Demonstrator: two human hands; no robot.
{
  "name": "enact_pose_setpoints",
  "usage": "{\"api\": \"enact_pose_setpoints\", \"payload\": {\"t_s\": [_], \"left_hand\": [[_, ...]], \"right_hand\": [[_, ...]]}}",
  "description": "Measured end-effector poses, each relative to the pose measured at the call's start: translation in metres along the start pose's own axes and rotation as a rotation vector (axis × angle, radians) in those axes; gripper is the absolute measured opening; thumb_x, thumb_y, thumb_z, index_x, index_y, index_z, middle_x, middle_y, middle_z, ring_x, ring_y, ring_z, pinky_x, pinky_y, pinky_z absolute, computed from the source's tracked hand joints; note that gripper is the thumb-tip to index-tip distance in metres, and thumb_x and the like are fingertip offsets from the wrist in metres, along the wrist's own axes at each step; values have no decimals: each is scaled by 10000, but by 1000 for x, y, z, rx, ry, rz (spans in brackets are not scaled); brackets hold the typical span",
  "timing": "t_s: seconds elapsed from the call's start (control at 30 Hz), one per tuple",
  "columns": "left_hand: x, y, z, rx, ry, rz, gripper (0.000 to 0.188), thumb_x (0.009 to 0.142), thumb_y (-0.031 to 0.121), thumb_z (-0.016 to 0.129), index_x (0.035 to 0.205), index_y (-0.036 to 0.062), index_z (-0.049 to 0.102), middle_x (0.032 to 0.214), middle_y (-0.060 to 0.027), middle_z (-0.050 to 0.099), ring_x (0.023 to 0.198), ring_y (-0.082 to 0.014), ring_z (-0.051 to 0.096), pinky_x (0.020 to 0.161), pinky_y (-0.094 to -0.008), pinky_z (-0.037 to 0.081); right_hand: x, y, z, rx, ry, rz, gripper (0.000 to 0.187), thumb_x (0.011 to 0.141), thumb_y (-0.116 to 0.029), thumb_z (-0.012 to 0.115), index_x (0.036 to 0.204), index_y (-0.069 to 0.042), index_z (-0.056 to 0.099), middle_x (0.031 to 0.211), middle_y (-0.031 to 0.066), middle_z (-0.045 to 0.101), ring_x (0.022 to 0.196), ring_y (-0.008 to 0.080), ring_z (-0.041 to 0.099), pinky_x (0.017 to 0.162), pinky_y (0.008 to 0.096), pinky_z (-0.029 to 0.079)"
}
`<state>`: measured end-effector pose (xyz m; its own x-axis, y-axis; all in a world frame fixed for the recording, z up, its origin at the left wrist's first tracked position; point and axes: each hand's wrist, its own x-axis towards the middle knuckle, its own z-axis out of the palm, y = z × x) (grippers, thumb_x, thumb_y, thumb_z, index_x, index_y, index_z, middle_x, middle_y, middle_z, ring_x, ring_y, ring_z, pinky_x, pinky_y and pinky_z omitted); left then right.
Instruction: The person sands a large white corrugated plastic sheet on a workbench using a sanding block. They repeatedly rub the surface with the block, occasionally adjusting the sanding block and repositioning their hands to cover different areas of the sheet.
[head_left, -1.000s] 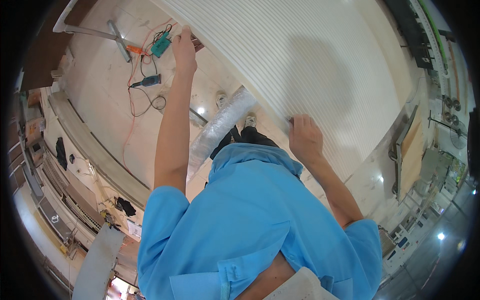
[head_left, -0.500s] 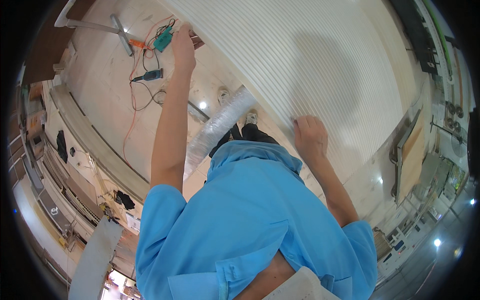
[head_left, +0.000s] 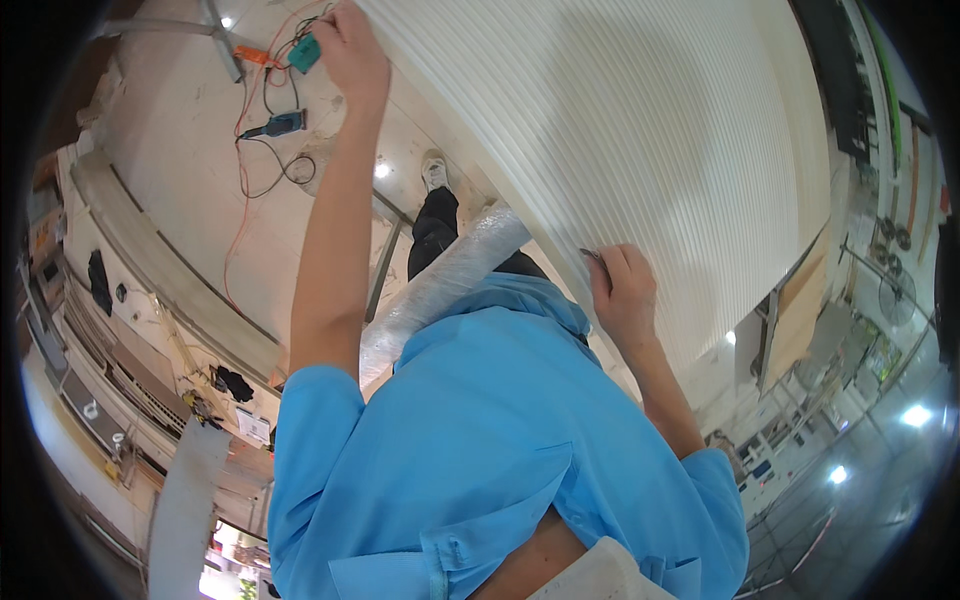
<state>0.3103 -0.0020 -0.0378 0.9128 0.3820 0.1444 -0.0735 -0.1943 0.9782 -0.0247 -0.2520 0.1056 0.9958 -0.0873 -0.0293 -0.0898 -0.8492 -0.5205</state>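
A large off-white panel (head_left: 640,150) with fine parallel ridges lies in front of me and to the right, its long edge running diagonally. Beside that edge at the far left, my left hand (head_left: 355,60) reaches out, fingers bent and slightly apart, with nothing visible in them. At the near part of the same edge, my right hand (head_left: 628,290) is closed on a small dark metal tool (head_left: 592,254). The tool's tip points toward the panel's rim; its exact kind is hidden by my fingers.
A roll wrapped in clear film (head_left: 440,270) leans across my legs. On the floor at the left lie a blue-black power tool (head_left: 275,126), a green device (head_left: 304,54) and tangled cables (head_left: 245,200). A long rail (head_left: 170,250) runs behind them. Boards (head_left: 795,320) stand at right.
My left hand has moved farther forward along the panel's edge. My right hand has turned slightly, showing the metal tool more plainly. One leg now stretches forward, and the whole view has shifted.
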Motion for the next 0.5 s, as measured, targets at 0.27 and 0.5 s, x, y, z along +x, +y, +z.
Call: {"api": "enact_pose_setpoints", "payload": {"t_s": [0.27, 0.5], "left_hand": [[7, 17, -5, -78, -87, -162, 413, 1015, 366, 474, 1051, -44, 519, 1009, -81, 516, 901, -159, 476, 791, -327, 442], [11, 22, 3, -214, -55, -389, 572, 977, 430, 502, 1225, -83, 454, 1063, -112, 534, 947, -182, 527, 805, -336, 470]], "right_hand": [[-9, 16, 2, 143, 12, 97, 57, 907, 6, 662, 914, 9, 606, 792, 149, 582, 690, 332, 586, 618, 406, 463], [-22, 28, 3, 38, 7, -6, 88, 903, -49, 683, 928, -21, 604, 843, 138, 617, 767, 348, 614, 647, 448, 489]]}}
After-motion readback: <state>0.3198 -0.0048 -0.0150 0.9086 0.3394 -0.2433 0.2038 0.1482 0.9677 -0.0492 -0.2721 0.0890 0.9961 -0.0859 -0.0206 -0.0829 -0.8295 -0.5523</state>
